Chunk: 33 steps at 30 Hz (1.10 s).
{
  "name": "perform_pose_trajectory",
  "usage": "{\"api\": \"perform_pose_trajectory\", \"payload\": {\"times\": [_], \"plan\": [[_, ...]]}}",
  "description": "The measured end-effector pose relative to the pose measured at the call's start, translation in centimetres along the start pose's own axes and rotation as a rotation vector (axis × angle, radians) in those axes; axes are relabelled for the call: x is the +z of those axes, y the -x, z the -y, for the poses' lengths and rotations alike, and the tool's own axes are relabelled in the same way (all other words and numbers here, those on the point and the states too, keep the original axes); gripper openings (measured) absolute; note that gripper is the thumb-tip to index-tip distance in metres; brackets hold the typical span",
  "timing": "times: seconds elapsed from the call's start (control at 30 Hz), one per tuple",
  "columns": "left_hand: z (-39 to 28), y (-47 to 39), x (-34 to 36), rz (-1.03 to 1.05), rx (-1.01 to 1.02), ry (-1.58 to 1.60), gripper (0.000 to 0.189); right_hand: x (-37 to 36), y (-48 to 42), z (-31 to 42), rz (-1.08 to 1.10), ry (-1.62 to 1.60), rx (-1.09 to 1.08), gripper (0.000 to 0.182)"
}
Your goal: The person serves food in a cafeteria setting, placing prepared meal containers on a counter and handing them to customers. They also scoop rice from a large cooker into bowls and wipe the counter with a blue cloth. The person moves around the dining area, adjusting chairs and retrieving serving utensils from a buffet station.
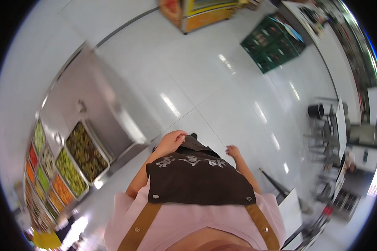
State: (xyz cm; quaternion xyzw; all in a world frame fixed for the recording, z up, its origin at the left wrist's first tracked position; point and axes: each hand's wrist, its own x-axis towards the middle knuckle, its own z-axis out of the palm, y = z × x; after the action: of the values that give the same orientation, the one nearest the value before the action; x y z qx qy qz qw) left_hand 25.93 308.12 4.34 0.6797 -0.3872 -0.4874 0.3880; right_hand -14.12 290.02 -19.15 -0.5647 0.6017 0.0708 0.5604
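Note:
My left hand (pixel 173 141) is in front of my waist, its fingers curled beside the lower part of a dark brown apron (pixel 201 182). Whether it grips the cloth I cannot tell. My right hand (pixel 233 151) hangs out to the side over the floor, fingers loosely bent and slightly apart, with nothing visible in it. The apron bears white writing and has tan straps (pixel 138 229) with metal studs. To my left, a stainless steel counter (pixel 103 131) carries metal trays of cut food: a large one of dark leafy food (pixel 86 153), one of green pieces (pixel 70 172) and one of orange shreds (pixel 62 188).
Glossy tiled floor (pixel 188 84) stretches ahead. Stacked green bottle crates (pixel 267 47) stand ahead right, beside a long white-topped counter (pixel 339 53). A yellow-framed cabinet (pixel 207 15) is at the far end. Dark chairs (pixel 328 135) and tables line the right, with a black bin (pixel 315 110).

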Motion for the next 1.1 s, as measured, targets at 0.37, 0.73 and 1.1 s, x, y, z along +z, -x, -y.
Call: {"api": "perform_pose_trajectory", "payload": {"times": [0.37, 0.73, 1.1], "plan": [[-6.6, -16.9, -1.1, 0.141, 0.088, -0.434, 0.027, 4.2, -15.0, 9.8, 0.094, 0.366, -0.589, 0.02], [-3.6, -45.2, -16.7, 0.176, 0.124, -0.421, 0.029, -14.2, -29.6, 22.6, -0.141, 0.463, 0.201, 0.025], [-24.0, -73.4, -10.6, 0.391, 0.488, -0.797, 0.026, -17.8, -40.5, 31.3, -0.183, -0.173, 0.076, 0.025]]}}
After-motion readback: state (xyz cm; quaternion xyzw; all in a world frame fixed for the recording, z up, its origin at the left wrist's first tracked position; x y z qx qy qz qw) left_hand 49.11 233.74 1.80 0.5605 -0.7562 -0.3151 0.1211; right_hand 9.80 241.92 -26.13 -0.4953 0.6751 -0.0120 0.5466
